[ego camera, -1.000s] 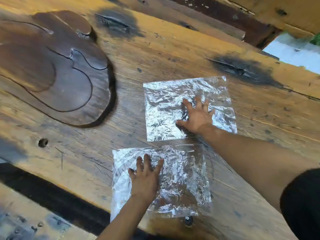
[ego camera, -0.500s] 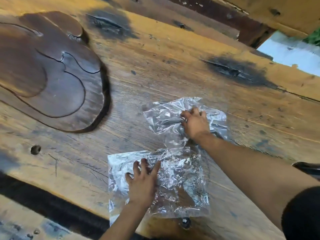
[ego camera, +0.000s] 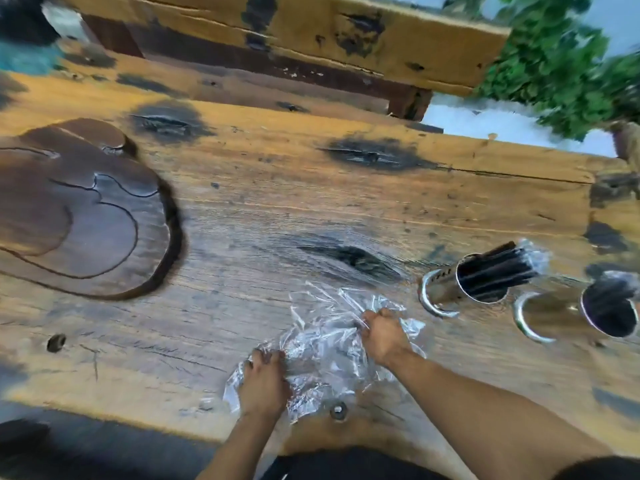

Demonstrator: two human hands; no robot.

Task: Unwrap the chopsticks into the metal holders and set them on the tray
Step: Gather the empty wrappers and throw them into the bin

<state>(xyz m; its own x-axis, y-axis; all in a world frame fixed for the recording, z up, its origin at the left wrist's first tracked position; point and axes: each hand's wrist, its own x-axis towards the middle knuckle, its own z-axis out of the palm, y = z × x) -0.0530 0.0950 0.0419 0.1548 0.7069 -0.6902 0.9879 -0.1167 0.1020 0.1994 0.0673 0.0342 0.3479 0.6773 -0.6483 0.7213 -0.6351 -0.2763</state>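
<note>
Crumpled clear plastic wrap (ego camera: 325, 351) lies bunched near the table's front edge. My left hand (ego camera: 263, 379) grips its near left part with curled fingers. My right hand (ego camera: 382, 332) clutches its far right part. Two shiny metal holders stand at the right: the nearer-left holder (ego camera: 446, 289) has dark chopsticks (ego camera: 498, 268) sticking out of it, with a bit of clear wrap at their tips. The right holder (ego camera: 554, 315) also shows dark chopsticks (ego camera: 613, 294) inside. The dark carved wooden tray (ego camera: 86, 216) lies at the left with nothing on it.
The worn wooden table (ego camera: 311, 209) has dark knots and a bolt head (ego camera: 337, 410) near the front edge. A wooden bench (ego camera: 294, 26) stands behind the table. Green leaves (ego camera: 561, 64) fill the far right corner.
Both flat wrap sheets have been gathered into one crumpled bunch as my hands closed and drew together. The view has swung right, bringing the two metal holders into sight.
</note>
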